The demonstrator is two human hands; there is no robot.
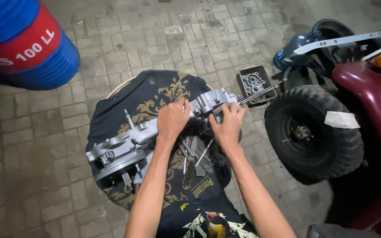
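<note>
A long silver engine case (124, 143) lies diagonally across a black cloth with gold patterns (155, 90) on a round stand. My left hand (173, 120) rests on the middle of the case, fingers curled over its top edge. My right hand (228, 125) grips the case's upper right end, near a thin metal rod (261, 92) that sticks out to the right. Loose bolts and small tools (190, 154) lie on the cloth under my wrists.
A small grey tray with metal parts (253, 83) sits on the paved floor beyond the stand. A scooter's black knobby tyre (314, 132) and maroon body (375, 97) stand at right. A blue and red drum (23, 44) is at upper left.
</note>
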